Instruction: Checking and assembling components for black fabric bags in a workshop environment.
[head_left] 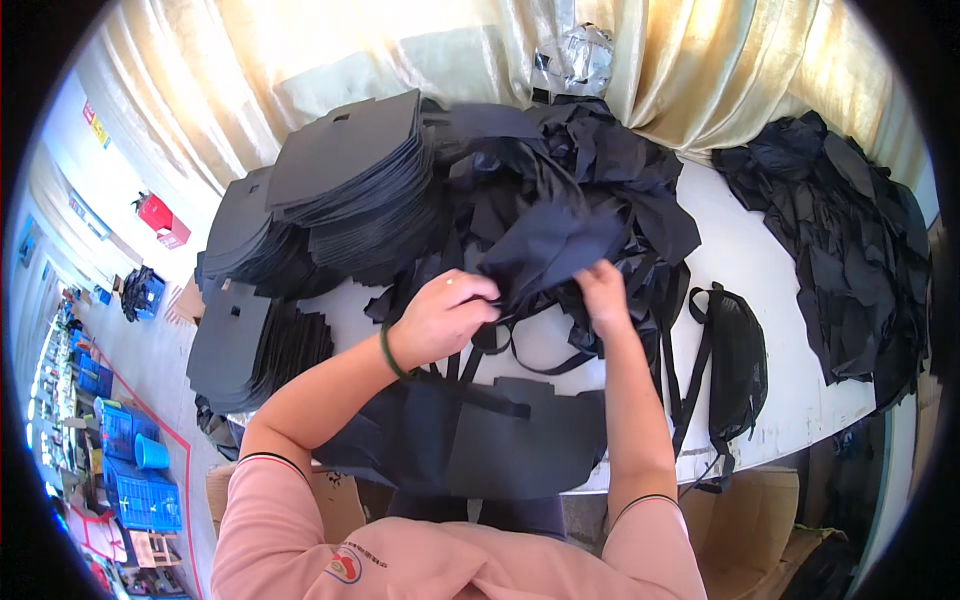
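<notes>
Gold curtains [690, 70] behind a white table [735, 235] — left fingers [474, 288] and right fingers [593, 274] pinching black fabric [548, 242].

The left hand [447, 316] grips black cloth [550, 243] above a white table [738, 240], the right hand [603, 295] at the cloth's edge; stacked dark panels [345, 160] lie on the left.

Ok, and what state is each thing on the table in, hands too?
Left hand: closed on fabric
Right hand: at the fabric's edge, grip unclear
Black fabric piece: raised, folded, blurred
Black panels with slots: stacked, edges fanned
Black fabric heap, right: crumpled
Black mesh bag: lying down, closure unclear
Curtains: hanging in folds
</notes>
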